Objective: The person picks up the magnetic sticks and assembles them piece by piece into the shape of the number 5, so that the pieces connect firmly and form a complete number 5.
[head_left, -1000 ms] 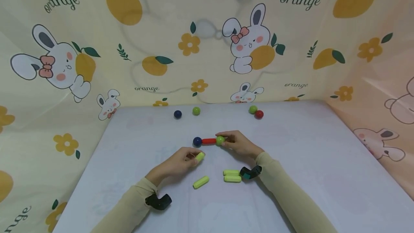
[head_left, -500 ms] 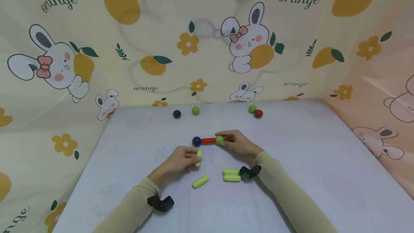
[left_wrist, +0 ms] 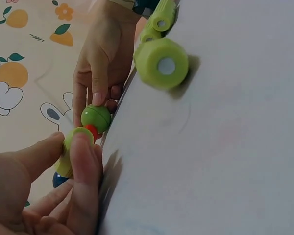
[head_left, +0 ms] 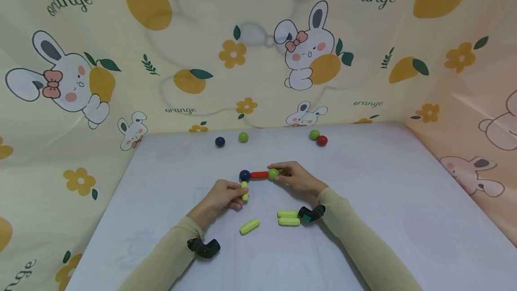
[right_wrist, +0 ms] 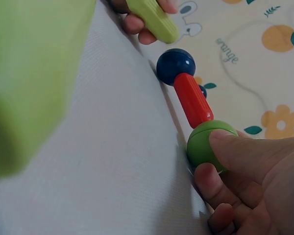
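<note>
In the head view my left hand (head_left: 221, 197) pinches a yellow-green magnetic rod (head_left: 245, 196) between thumb and fingers. Its far end points at a dark blue ball (head_left: 244, 175), and the right wrist view shows a narrow gap between rod (right_wrist: 156, 20) and ball (right_wrist: 175, 66). A red rod (head_left: 259, 175) joins that blue ball to a green ball (head_left: 273, 174), forming a straight piece on the table. My right hand (head_left: 298, 178) holds the green ball with thumb and fingers. From the left wrist, the held rod (left_wrist: 68, 155) hides most of the blue ball (left_wrist: 61, 180).
One loose yellow-green rod (head_left: 249, 227) lies in front of my hands; two more rods (head_left: 288, 222) lie side by side near my right wrist. Along the back sit a blue ball (head_left: 220, 142), a green ball (head_left: 243, 137), another green ball (head_left: 314, 134) and a red ball (head_left: 322, 141).
My left hand has turned the yellow-green rod from slanted to nearly in line with the view and brought it up under the blue ball. My right hand stays on the green ball.
</note>
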A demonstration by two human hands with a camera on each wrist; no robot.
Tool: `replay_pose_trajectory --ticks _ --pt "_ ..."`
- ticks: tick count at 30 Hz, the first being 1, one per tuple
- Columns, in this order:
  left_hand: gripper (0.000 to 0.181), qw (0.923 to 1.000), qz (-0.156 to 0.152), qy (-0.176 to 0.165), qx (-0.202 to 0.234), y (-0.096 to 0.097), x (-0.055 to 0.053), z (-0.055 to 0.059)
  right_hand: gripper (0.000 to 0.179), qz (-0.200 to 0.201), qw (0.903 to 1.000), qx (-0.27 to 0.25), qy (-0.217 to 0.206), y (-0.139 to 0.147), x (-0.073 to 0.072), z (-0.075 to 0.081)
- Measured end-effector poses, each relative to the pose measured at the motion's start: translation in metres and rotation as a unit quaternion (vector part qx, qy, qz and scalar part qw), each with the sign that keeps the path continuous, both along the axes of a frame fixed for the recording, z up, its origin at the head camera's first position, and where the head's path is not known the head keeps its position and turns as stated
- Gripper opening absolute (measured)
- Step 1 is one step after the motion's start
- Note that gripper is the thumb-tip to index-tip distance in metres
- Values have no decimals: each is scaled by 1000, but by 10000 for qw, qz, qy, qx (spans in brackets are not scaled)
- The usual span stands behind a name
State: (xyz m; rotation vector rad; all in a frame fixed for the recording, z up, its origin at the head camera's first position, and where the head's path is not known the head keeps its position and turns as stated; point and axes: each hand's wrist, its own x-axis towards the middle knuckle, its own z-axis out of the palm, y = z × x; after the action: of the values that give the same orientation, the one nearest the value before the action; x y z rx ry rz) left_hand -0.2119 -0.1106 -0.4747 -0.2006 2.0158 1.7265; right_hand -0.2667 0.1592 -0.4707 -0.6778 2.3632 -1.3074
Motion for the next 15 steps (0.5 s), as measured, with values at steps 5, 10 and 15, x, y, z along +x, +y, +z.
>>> replay_pose_trajectory --ticks 5,10,15 --pt "30 9998 140 65 -89 0 -3 2 43 -18 10000 -25 -74 -1 -1 0" --pt "27 9997 110 120 -189 0 -4 1 43 -54 9999 -10 -119 -1 -2 -1" --pt "27 9997 92 149 -173 2 -5 1 43 -83 9999 8 -122 -1 -2 -3"
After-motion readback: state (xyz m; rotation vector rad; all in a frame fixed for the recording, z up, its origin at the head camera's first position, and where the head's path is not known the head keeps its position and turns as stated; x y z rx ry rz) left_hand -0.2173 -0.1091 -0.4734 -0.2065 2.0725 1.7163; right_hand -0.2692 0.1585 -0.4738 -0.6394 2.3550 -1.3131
